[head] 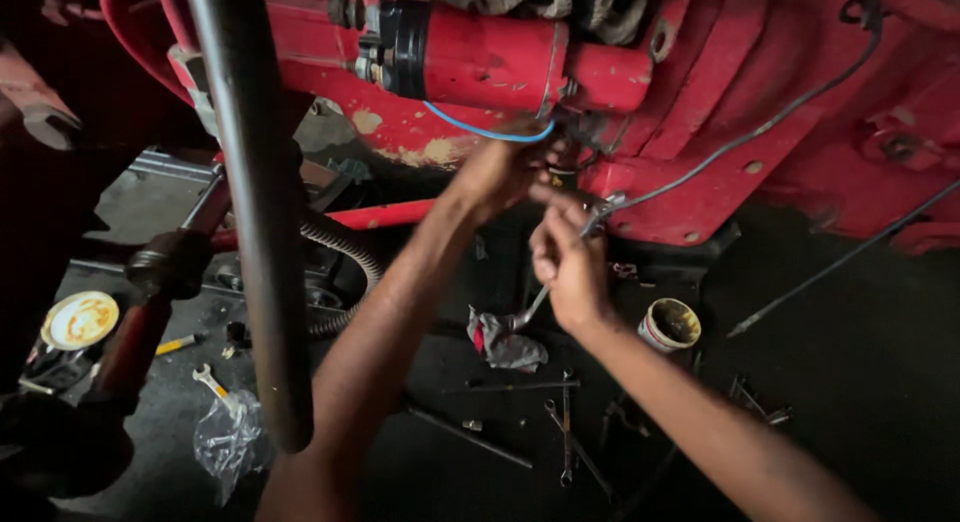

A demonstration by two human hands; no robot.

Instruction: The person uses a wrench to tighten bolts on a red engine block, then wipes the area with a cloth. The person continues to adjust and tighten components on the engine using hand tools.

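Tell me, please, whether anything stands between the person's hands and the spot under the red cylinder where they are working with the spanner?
Nothing visible does. The left hand is already up at the fitting under the red cylinder, beside the blue wire. The right hand holds the spanner just below. The dark pipe stands off to the side.

Left hand [497, 174] fingers hidden in shadow under the red motor [490, 57].

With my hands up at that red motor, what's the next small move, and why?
Probably swing the wrench a short stroke. Your right hand holds it with its head up at the fitting under the red motor, while your left hand steadies beside the blue wire.
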